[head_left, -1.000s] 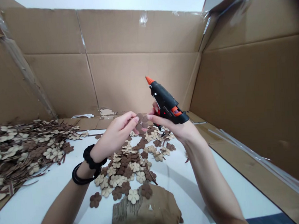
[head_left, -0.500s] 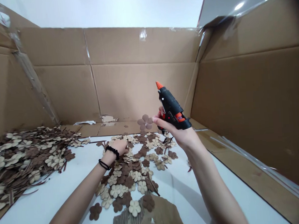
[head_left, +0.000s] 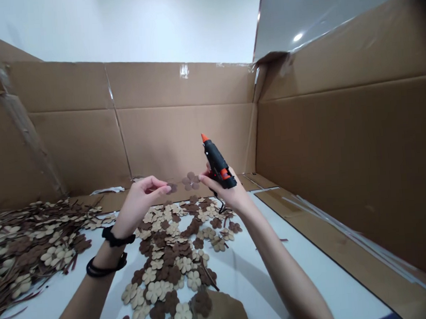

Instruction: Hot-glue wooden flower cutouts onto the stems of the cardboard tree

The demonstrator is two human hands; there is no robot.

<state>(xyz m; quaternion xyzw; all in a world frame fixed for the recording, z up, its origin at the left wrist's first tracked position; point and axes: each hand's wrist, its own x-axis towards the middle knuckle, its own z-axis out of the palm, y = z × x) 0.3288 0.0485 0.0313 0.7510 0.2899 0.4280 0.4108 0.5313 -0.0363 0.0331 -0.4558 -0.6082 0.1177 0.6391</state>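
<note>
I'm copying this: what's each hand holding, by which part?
Left hand: a brown flower by its edge. Right hand: another flower by a petal, plus a glue gun, seemingly by its handle.

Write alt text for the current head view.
A person's right hand holds a black-and-orange glue gun and a brown flower; the left hand pinches a brown piece near it. Brown and cream flowers lie strewn on a white table below, with a heap at left, inside cardboard walls.

Matt plastic glue gun [head_left: 215, 157]
</note>
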